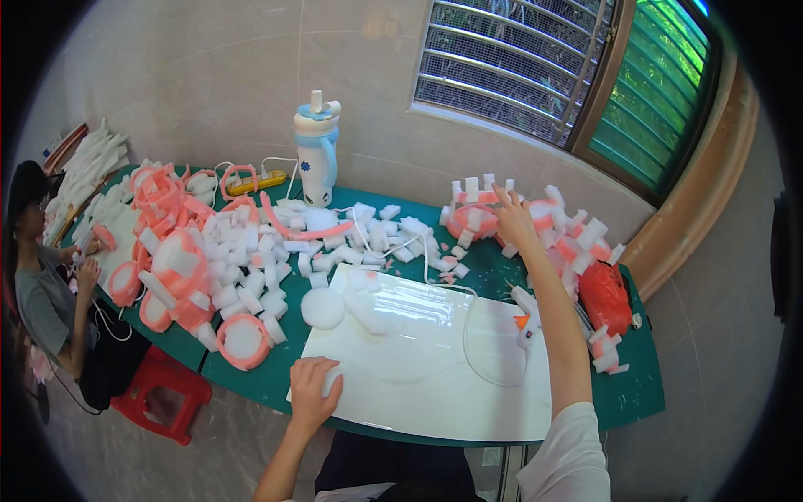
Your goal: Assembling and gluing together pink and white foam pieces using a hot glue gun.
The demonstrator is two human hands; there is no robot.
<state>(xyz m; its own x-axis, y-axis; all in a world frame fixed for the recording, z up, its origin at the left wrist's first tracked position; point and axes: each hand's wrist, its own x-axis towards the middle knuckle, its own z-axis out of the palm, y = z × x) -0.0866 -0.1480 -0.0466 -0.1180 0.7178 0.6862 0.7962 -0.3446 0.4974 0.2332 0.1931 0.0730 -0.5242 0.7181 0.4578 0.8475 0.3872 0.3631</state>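
My left hand (313,391) rests at the left front edge of a glossy white board (418,402). Its fingers curl around a small white foam piece (332,378), partly hidden by the hand. My right arm stretches across the board to the back right. There my right hand (513,216), fingers extended, is at a pink foam ring with white blocks (473,219); contact is hard to make out. Beneath that forearm, a white and orange glue gun (524,326) lies on the board with its cord looped. A round white foam disc (323,309) lies by the board's left edge.
White foam blocks and pink rings (242,284) heap up on the left of the green table (636,376). A bottle (316,163) and yellow power strip (263,181) stand behind. A red bag (604,297) lies at right. Another person (54,293) sits at left near a red stool (163,397).
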